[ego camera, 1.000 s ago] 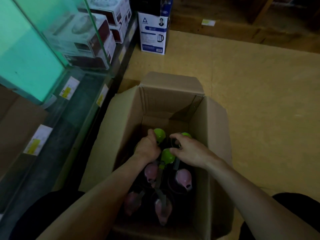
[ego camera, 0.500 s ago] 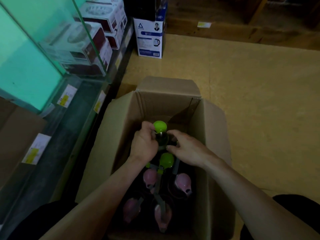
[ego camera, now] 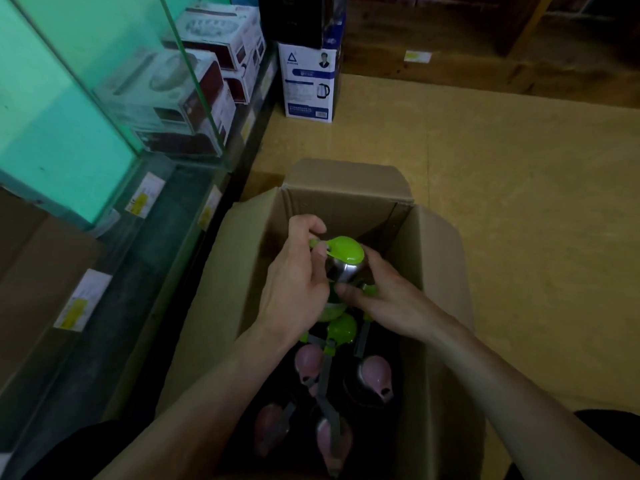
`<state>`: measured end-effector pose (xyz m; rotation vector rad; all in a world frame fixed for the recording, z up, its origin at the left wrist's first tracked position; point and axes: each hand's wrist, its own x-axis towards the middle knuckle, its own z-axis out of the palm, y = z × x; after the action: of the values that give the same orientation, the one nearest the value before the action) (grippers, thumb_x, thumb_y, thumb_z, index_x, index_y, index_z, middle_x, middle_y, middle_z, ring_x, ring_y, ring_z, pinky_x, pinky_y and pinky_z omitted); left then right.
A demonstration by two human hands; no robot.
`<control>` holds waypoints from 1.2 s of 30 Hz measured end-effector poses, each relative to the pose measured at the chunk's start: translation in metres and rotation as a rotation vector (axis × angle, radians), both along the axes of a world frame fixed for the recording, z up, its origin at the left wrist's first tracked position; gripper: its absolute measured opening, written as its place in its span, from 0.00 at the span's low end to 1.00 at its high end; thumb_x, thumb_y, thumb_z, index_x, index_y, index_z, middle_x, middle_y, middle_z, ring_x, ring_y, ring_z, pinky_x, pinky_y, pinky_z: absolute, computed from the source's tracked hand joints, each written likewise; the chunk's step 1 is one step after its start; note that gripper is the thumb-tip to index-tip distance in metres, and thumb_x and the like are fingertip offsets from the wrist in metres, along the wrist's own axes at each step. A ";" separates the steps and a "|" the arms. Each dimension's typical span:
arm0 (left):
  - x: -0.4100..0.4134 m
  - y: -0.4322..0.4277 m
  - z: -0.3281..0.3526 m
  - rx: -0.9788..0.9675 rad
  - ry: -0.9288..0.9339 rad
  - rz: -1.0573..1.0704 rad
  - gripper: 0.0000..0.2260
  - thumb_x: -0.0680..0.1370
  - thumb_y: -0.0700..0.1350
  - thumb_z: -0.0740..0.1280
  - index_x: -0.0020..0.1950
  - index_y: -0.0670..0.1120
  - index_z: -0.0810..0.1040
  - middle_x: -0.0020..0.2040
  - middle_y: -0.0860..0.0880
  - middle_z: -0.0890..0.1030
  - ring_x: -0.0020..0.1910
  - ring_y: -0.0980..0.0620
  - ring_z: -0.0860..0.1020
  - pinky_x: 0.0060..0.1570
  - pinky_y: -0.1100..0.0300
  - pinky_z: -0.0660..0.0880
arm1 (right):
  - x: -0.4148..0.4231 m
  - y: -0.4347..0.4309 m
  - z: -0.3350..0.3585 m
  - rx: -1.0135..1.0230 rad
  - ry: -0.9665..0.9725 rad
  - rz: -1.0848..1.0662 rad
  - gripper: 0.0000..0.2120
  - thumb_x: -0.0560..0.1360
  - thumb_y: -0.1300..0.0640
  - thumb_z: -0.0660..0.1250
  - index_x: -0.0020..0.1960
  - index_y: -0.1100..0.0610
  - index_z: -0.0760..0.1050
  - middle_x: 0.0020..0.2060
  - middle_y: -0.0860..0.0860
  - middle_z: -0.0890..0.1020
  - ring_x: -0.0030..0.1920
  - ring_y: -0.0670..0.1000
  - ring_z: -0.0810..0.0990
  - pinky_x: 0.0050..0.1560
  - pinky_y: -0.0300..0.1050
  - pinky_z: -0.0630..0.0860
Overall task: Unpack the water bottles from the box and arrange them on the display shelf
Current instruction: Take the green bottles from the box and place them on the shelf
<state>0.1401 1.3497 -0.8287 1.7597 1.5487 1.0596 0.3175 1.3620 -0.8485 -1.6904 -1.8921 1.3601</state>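
Display shelf [ego camera: 114,306] ran along the left edge of the view, glass-fronted, with yellow-and-white price labels [ego camera: 83,299] stuck along its front lip. Boxed appliances [ego camera: 194,95] sat behind the glass toward the shelf's far end. A white and blue kettle box [ego camera: 308,84] stood on the floor [ego camera: 519,209] just past the shelf's far end, with a dark carton stacked on top. Open cardboard box [ego camera: 239,271] stood on the floor beside the shelf front, flaps folded outward. Left hand [ego camera: 298,282] reached in over the box's near left side; its fingers were curled round the neck of a green-lidded bottle [ego camera: 346,254], thumb up against the lid's tab. This bottle was held roughly upright in the far half of the box, steel shoulder showing, its lid higher than the other lids. Right hand [ego camera: 391,299] clasped the same bottle from the right, fingers wrapped behind the body, thumb lying across below the shoulder. A second green lid [ego camera: 341,327] sat directly below the two hands. Four pink-lidded bottles [ego camera: 375,375] stood in the near half of the box, grey carry straps [ego camera: 323,379] crossing between them. Bottle bodies were lost in shadow.
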 end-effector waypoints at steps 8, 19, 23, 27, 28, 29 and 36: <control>-0.008 0.005 0.000 -0.025 -0.170 0.095 0.08 0.83 0.41 0.60 0.63 0.47 0.71 0.48 0.53 0.78 0.50 0.56 0.79 0.51 0.61 0.76 | -0.003 -0.007 0.019 -0.042 0.183 -0.086 0.29 0.75 0.39 0.71 0.73 0.42 0.67 0.62 0.39 0.79 0.61 0.38 0.78 0.55 0.35 0.73; -0.005 0.001 -0.006 -0.097 -0.146 0.086 0.10 0.85 0.44 0.61 0.63 0.51 0.78 0.55 0.54 0.80 0.55 0.62 0.77 0.52 0.72 0.71 | -0.013 -0.011 0.026 -0.144 0.577 -0.295 0.25 0.73 0.40 0.74 0.67 0.45 0.77 0.60 0.46 0.85 0.61 0.47 0.83 0.66 0.54 0.79; -0.006 -0.002 -0.007 -0.159 -0.201 0.077 0.09 0.85 0.49 0.58 0.57 0.53 0.79 0.50 0.52 0.81 0.51 0.57 0.79 0.50 0.62 0.75 | -0.015 -0.008 0.034 -0.161 0.706 -0.340 0.23 0.75 0.46 0.73 0.68 0.50 0.77 0.60 0.49 0.86 0.61 0.48 0.84 0.59 0.45 0.80; -0.005 -0.013 0.013 -0.335 -0.335 -0.028 0.14 0.86 0.55 0.54 0.63 0.56 0.77 0.53 0.56 0.83 0.53 0.60 0.81 0.48 0.66 0.76 | -0.013 -0.004 0.041 -0.199 0.761 -0.366 0.22 0.76 0.47 0.69 0.69 0.52 0.77 0.60 0.51 0.86 0.62 0.51 0.84 0.61 0.48 0.80; -0.005 -0.016 0.019 -0.402 -0.374 -0.083 0.15 0.85 0.57 0.53 0.66 0.59 0.75 0.56 0.58 0.83 0.54 0.64 0.81 0.48 0.70 0.76 | -0.012 -0.003 0.041 -0.208 0.761 -0.380 0.22 0.77 0.47 0.69 0.69 0.51 0.77 0.61 0.51 0.85 0.62 0.51 0.84 0.63 0.51 0.79; -0.005 -0.019 0.022 -0.459 -0.400 -0.134 0.17 0.84 0.60 0.52 0.69 0.62 0.72 0.59 0.61 0.81 0.57 0.66 0.80 0.51 0.70 0.77 | -0.011 -0.003 0.040 -0.219 0.753 -0.394 0.22 0.77 0.45 0.69 0.69 0.51 0.77 0.61 0.51 0.85 0.63 0.51 0.83 0.65 0.53 0.78; 0.000 -0.023 0.020 -0.648 -0.506 -0.222 0.32 0.74 0.58 0.71 0.75 0.60 0.63 0.62 0.60 0.80 0.59 0.64 0.80 0.58 0.61 0.80 | -0.013 -0.005 0.034 -0.322 0.678 -0.469 0.32 0.71 0.35 0.70 0.67 0.55 0.76 0.59 0.54 0.86 0.58 0.53 0.86 0.61 0.57 0.81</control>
<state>0.1400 1.3269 -0.8087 1.0805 1.1629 0.7039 0.3044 1.3571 -0.8149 -1.4018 -0.8839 1.7790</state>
